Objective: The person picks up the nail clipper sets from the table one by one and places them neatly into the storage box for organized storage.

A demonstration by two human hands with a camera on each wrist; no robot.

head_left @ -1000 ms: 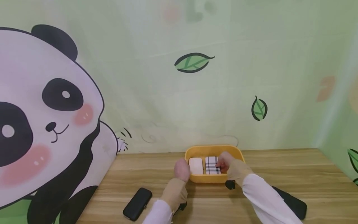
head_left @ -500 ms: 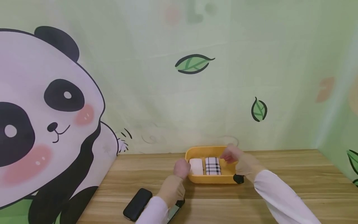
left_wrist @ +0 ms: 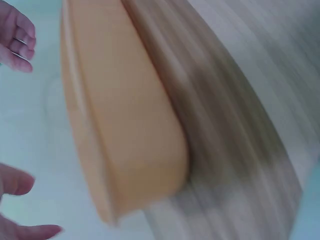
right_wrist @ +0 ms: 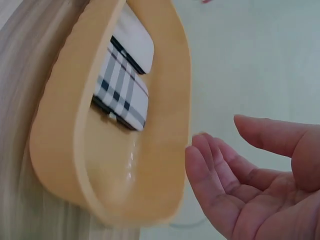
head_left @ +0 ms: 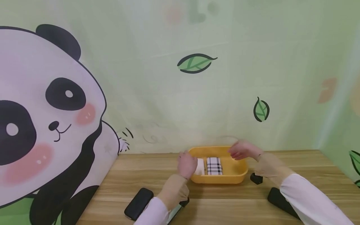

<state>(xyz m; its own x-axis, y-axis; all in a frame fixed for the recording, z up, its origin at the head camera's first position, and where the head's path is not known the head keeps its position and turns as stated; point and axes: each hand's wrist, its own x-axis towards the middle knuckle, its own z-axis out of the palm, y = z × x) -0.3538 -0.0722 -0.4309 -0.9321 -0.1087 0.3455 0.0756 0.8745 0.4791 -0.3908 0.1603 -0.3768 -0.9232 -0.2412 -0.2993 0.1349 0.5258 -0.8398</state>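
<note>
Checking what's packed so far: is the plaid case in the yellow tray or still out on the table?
In. The plaid case lies flat inside the yellow tray, beside a white case.

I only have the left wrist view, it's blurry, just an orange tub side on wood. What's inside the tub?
Observer: Two cases lie side by side in the yellow tray: a white case and a plaid case.
Operator: Is the right hand holding anything?
Observer: No. The right hand is open, palm bare, beside the tray's rim and apart from it.
Operator: And the left hand?
Observer: In the head view the left hand is at the tray's left end, in front of the white case; whether it touches I cannot tell.
Operator: Anything else on the table?
Observer: A black case lies near the front edge, left of the left forearm.
</note>
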